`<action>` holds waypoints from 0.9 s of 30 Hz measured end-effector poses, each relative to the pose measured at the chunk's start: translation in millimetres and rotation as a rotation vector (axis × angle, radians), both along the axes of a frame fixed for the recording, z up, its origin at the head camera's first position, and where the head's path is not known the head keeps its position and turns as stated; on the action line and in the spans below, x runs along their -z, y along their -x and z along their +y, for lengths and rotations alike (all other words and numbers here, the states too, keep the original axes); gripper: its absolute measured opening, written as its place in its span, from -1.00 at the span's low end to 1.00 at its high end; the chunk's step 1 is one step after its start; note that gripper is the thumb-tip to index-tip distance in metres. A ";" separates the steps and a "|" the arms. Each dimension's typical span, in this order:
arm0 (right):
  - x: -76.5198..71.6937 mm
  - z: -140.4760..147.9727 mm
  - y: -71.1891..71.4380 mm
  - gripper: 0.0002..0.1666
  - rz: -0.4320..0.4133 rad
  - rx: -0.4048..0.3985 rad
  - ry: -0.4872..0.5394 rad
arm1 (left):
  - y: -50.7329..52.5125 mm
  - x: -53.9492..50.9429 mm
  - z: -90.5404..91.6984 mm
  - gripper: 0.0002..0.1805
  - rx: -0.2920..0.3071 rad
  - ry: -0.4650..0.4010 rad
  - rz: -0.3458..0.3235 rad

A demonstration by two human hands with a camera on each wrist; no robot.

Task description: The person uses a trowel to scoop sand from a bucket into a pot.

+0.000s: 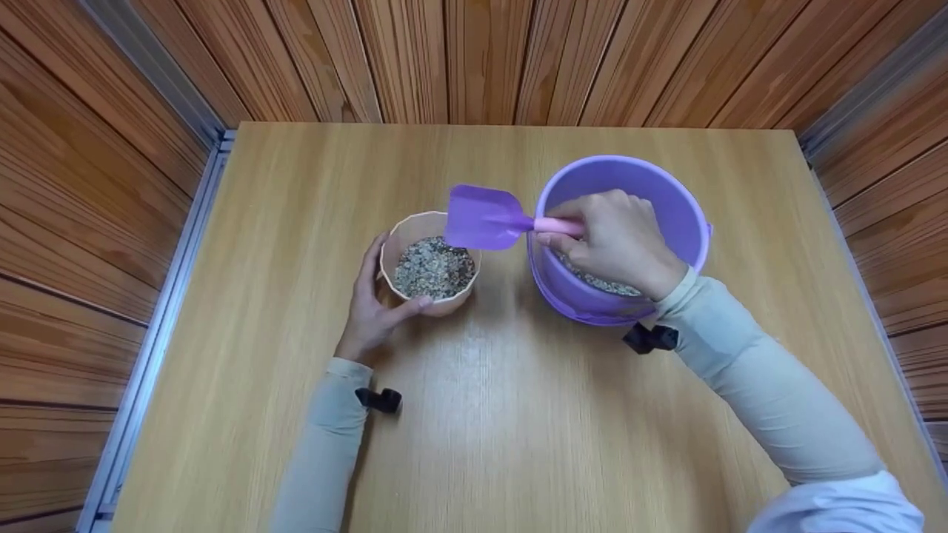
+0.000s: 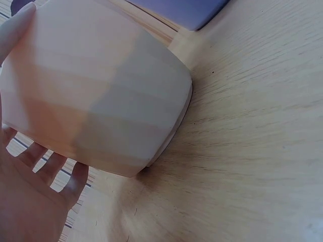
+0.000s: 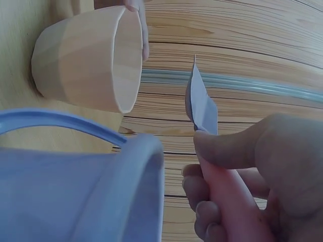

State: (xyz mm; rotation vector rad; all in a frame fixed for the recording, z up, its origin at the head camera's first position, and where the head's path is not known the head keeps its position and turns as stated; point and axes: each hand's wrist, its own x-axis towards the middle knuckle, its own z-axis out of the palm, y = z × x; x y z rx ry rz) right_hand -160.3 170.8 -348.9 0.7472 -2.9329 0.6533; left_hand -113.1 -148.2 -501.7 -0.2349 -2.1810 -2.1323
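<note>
A pale peach flower pot (image 1: 444, 305) with a faceted rim stands on the table, partly filled with grey-brown grit (image 1: 433, 270). My left hand (image 1: 374, 311) holds it from the left, thumb along the near side and fingers round the far side. With my right hand (image 1: 618, 233) I grip the pink handle of a toy shovel (image 3: 229, 201). Its purple blade (image 1: 483, 217) hangs over the pot's right rim, and no grit shows on it. Beneath my right hand stands a purple bucket (image 1: 685, 215) with similar grit inside, partly hidden by the hand.
The bucket's handle (image 3: 55, 118) hangs down on its near side, towards the pot. The wooden table (image 1: 474, 444) meets plank-patterned walls (image 1: 481, 59) at the back and both sides. A metal rail (image 1: 167, 318) runs along the left edge.
</note>
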 end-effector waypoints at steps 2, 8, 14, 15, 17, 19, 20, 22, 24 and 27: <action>-1.2 3.2 -0.7 -0.74 -0.010 -0.001 0.007 | -0.1 -0.5 0.2 0.19 0.002 -0.007 0.008; -3.1 13.6 -1.6 -0.71 -0.022 0.012 -0.004 | -0.1 -0.9 0.1 0.19 -0.001 -0.007 0.016; -6.4 27.0 -2.3 -0.70 -0.026 0.006 0.006 | -0.4 -0.4 0.5 0.19 0.002 -0.002 0.001; -7.2 29.4 -2.5 -0.70 -0.026 0.011 0.008 | -0.3 -0.3 0.5 0.19 0.002 -0.002 -0.001; -9.4 33.9 -3.3 -0.71 -0.032 0.028 0.006 | -0.3 0.1 0.4 0.18 0.001 0.004 -0.005; -12.1 38.8 -4.4 -0.71 -0.046 0.048 0.003 | 0.2 0.9 0.2 0.19 -0.002 0.002 -0.002; -13.5 41.3 -5.0 -0.72 -0.056 0.057 0.003 | 0.5 1.0 0.3 0.19 -0.003 -0.002 0.001; -16.1 46.5 -6.0 -0.73 -0.071 0.078 -0.005 | 0.8 1.4 0.4 0.19 -0.002 -0.005 0.004; -17.9 51.9 -6.7 -0.72 -0.079 0.094 -0.015 | 0.9 1.7 0.5 0.18 -0.002 -0.011 0.003; -19.6 59.7 -7.4 -0.69 -0.094 0.111 -0.022 | 0.8 1.9 0.7 0.18 -0.001 -0.014 -0.005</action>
